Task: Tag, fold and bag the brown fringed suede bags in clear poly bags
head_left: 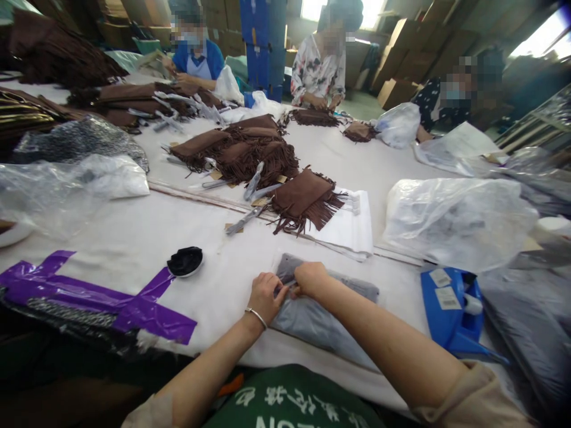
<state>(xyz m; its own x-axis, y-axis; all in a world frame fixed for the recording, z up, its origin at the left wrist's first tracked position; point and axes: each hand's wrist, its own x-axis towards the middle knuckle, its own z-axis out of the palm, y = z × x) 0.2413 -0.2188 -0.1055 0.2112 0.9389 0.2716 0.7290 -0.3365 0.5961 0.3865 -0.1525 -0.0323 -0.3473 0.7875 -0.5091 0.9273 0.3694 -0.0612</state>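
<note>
A grey item in a clear plastic bag lies flat at the front edge of the table. My left hand is closed at the bag's left side, its fingertips pinching the plastic. My right hand is closed just beside it, also pinching the bag's plastic, with the two hands nearly touching. My fingers hide the exact spot they grip. Just beyond, a brown fringed leather bag rests on a white plastic sheet, with a grey-wrapped strap at its left.
A small dish of black material and purple tape are to the left. A blue tape dispenser and a clear plastic bag stand right. More brown fringed bags lie behind. Several people sit across the table.
</note>
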